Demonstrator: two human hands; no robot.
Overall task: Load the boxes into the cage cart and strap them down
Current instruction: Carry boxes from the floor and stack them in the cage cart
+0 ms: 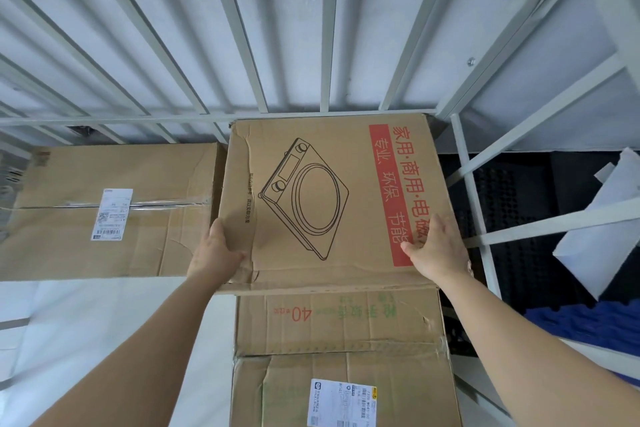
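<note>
Both bare hands hold a flat brown cardboard box printed with a line drawing of an induction cooker and a red band of white Chinese characters (322, 198). The left hand (216, 253) grips the box's near left edge, thumb on top and the other fingers hidden beneath, so they are clamped on the cardboard. The right hand (438, 250) lies on the near right corner over the red band, fingers (441, 224) spread flat on top and thumb pointing inward; whether it grips the edge cannot be told.

The printed box sits inside the pale grey barred metal cage cart (242, 45), its far edge against the back bars and its right side near the cart's corner post. Its near edge overlaps a lower brown carton marked "40" in red with a white shipping label (343, 357). Just left, touching or nearly so, lies a taped brown carton with a white label (110, 215). Beyond the right bars, a white sheet (602, 229) rests on black matting (519, 218).
</note>
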